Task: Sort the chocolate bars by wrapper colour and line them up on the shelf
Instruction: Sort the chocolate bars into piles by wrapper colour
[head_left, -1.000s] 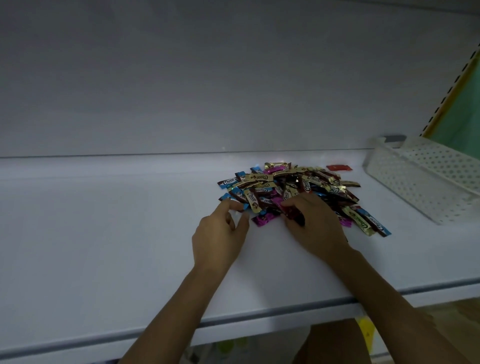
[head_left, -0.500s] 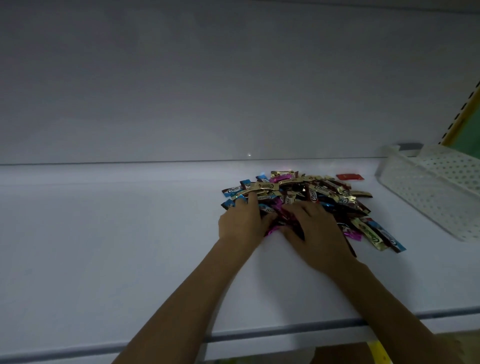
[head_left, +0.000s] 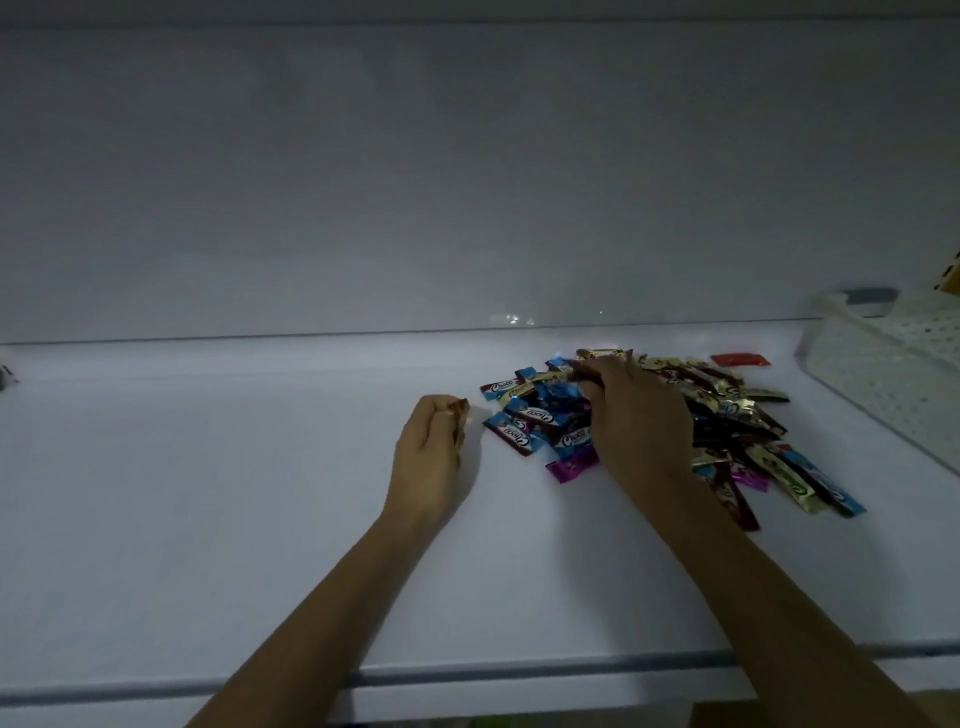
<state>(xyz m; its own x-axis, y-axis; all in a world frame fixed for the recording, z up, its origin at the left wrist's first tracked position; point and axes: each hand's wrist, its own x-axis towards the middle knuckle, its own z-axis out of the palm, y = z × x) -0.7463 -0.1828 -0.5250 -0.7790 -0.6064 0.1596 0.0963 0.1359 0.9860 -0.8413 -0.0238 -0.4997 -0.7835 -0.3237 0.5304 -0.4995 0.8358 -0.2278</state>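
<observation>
A heap of small chocolate bars (head_left: 727, 415) in gold, blue, dark brown and magenta wrappers lies on the white shelf (head_left: 234, 493), right of centre. A single red bar (head_left: 740, 359) lies apart at the back. My left hand (head_left: 428, 457) rests on the shelf just left of the heap, fingers closed on a gold bar (head_left: 459, 406) whose end sticks out at the fingertips. My right hand (head_left: 636, 415) lies across the heap's middle, fingertips pinching a gold wrapper (head_left: 584, 371) near the heap's back left; whether it is lifted I cannot tell.
A white perforated plastic basket (head_left: 893, 374) stands at the right end of the shelf, close to the heap. The shelf's back wall (head_left: 415, 182) rises behind. The shelf's front edge (head_left: 467, 675) runs along the bottom.
My left hand has drawn away from the heap to the left with a gold bar in it. My right hand has reached further back over the heap.
</observation>
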